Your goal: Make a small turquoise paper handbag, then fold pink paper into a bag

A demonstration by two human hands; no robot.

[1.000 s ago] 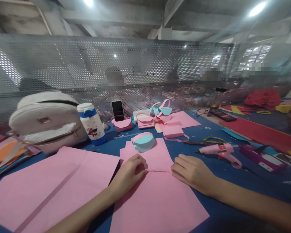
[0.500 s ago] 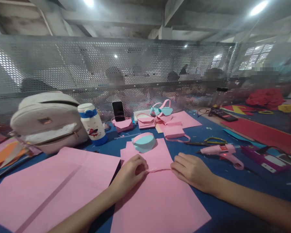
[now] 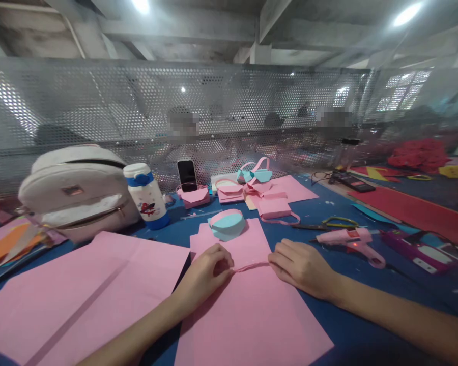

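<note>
A thin pink paper strip [image 3: 250,266] stretches between my two hands, above a large pink paper sheet [image 3: 248,315]. My left hand [image 3: 211,267] pinches its left end, fingers curled. The other end is between the closed fingers of my right hand [image 3: 299,267]. Just beyond my hands, a small light-blue and pink paper piece [image 3: 227,225] rests on the pink paper. To the right of my right hand lie a pink glue gun [image 3: 351,241] with a red light on and a pair of scissors [image 3: 334,223].
More pink sheets [image 3: 87,295] cover the table's left side. Behind them stand a pale backpack [image 3: 80,190] and a water bottle [image 3: 147,198]. Small pink paper bags [image 3: 275,204] and a phone [image 3: 187,174] line the back, before a perforated metal screen [image 3: 221,91]. A purple device [image 3: 418,251] lies right.
Both hands stay almost in place, still holding the strip. The view has shifted very slightly.
</note>
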